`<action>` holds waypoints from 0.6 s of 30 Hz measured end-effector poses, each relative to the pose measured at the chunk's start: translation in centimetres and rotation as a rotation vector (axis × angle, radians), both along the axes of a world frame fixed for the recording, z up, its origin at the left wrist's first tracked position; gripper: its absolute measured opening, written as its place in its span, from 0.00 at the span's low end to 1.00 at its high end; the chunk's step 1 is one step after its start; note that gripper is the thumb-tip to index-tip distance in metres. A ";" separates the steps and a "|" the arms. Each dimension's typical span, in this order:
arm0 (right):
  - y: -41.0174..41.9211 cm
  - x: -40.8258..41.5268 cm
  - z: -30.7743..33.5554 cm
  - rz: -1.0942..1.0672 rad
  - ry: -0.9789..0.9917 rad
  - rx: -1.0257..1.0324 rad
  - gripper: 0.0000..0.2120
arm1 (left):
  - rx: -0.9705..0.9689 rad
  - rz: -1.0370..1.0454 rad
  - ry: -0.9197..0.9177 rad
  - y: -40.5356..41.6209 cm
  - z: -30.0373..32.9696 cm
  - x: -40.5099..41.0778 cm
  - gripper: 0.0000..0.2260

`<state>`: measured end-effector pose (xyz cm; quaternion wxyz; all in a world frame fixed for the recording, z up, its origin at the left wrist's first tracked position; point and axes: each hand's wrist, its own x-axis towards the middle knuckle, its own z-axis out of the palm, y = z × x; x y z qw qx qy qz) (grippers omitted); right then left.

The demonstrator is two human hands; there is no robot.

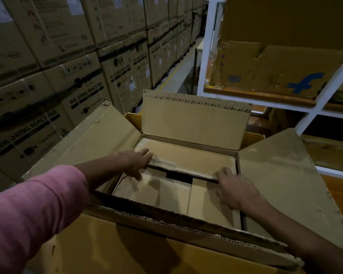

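1. Stacked cartons lined the left, and a white shelf stood on the right.
2. The open box sat in front.
3. The cardboard sheet lay inside it, near edge raised.
4. The left hand and right hand each had their grip clamped on that edge.

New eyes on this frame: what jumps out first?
Dead centre is a big open carton with its flaps splayed. Inside it, the left hand and right hand grip the near edge of a cardboard sheet in its far half. A wall of stacked washing machine boxes rises on the left. At upper right, a white rack holds a worn box with a blue f logo.
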<state>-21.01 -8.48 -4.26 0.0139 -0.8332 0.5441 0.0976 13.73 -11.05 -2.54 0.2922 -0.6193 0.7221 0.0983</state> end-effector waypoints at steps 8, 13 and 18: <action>-0.2 2.9 0.3 0.197 -0.174 0.237 0.19 | -0.031 -0.033 0.004 -0.1 1.9 -2.3 0.21; -1.2 2.3 -1.0 0.167 -0.173 0.263 0.37 | 0.162 -0.052 0.050 0.3 2.1 -3.8 0.21; -5.4 2.0 1.4 0.049 -0.262 0.090 0.43 | 0.127 -0.024 0.121 -0.6 4.3 -4.8 0.26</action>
